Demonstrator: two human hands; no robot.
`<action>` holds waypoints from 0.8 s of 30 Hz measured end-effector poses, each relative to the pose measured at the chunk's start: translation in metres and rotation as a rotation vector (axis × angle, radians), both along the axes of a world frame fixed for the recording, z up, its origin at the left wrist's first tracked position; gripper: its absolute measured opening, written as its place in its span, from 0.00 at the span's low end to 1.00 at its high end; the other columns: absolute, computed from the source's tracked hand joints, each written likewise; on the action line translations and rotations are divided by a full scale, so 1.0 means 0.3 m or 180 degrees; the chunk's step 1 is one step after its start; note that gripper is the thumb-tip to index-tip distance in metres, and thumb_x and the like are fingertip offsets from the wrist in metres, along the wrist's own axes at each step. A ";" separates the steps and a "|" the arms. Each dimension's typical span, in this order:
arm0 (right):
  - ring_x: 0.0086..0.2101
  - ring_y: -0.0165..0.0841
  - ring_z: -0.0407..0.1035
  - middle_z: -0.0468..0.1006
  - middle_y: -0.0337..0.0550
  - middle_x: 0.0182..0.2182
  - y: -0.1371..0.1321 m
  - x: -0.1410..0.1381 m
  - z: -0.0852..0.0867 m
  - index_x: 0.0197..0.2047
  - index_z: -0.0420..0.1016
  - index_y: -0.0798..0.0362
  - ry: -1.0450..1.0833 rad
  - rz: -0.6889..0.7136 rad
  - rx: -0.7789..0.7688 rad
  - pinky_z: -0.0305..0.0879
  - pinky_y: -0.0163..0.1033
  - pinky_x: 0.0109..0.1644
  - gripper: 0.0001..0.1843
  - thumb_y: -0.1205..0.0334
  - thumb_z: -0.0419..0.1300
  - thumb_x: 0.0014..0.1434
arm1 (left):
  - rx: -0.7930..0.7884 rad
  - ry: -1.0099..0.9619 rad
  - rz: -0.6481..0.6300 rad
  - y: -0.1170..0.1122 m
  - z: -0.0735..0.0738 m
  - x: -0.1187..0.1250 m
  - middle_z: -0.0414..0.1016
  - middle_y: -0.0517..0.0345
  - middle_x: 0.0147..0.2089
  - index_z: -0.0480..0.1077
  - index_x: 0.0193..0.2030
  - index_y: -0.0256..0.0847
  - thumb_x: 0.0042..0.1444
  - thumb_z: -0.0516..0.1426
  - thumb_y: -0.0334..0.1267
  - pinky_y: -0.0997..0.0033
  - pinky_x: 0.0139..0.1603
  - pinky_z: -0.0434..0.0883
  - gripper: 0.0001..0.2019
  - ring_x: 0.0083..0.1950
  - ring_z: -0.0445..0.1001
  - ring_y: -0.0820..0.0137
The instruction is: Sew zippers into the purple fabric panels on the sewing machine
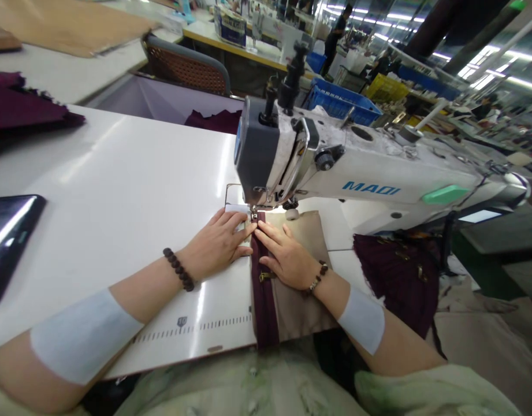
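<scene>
A sewing machine (pixel 335 167) stands over a beige fabric piece (pixel 302 306) with a dark maroon zipper strip (pixel 266 315) along its left edge. The strip's upper end lies under the presser foot (pixel 254 215). A brass zipper pull (pixel 266 277) shows partway down the strip. My left hand (pixel 218 242) lies flat beside the foot, its fingertips reaching the strip's left edge. My right hand (pixel 289 254) rests flat on the beige fabric, fingertips on the strip just below the foot. Both hands have their fingers stretched out.
A dark phone-like device (pixel 10 242) lies on the white table (pixel 118 190) at left. Maroon fabric (pixel 27 107) is piled at the far left. More maroon pieces with zipper pulls (pixel 400 277) hang at right. A blue basket (pixel 343 101) stands behind the machine, and a distant person (pixel 337 37) farther back.
</scene>
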State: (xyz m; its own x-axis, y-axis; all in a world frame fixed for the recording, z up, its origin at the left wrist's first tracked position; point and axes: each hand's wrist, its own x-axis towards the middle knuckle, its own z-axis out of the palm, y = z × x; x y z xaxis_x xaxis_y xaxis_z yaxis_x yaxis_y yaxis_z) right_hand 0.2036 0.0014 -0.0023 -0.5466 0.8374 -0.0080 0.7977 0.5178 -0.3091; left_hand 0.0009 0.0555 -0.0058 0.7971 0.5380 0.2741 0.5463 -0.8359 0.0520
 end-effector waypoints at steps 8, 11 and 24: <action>0.63 0.41 0.45 0.49 0.53 0.64 0.003 0.000 0.002 0.64 0.53 0.61 0.0035 -0.0038 0.0053 0.43 0.60 0.63 0.28 0.59 0.49 0.63 | -0.0218 0.0027 -0.0728 -0.231 0.074 -0.015 0.71 0.47 0.47 0.69 0.48 0.33 0.58 0.56 0.39 0.57 0.55 0.65 0.14 0.48 0.68 0.60; 0.63 0.41 0.45 0.49 0.53 0.64 0.002 -0.001 0.002 0.64 0.53 0.61 0.0013 -0.0077 0.0035 0.43 0.59 0.63 0.28 0.60 0.50 0.63 | -0.0140 -0.0314 -0.0999 -0.351 0.074 -0.006 0.73 0.51 0.43 0.71 0.45 0.35 0.63 0.48 0.32 0.61 0.55 0.65 0.12 0.46 0.70 0.66; 0.63 0.39 0.45 0.49 0.51 0.65 -0.004 -0.005 0.007 0.64 0.52 0.59 -0.0055 -0.0092 0.0062 0.43 0.57 0.64 0.27 0.60 0.48 0.64 | 0.0211 -0.0930 -0.1014 -0.414 0.057 0.035 0.75 0.52 0.33 0.72 0.36 0.32 0.64 0.40 0.25 0.67 0.49 0.72 0.19 0.37 0.72 0.68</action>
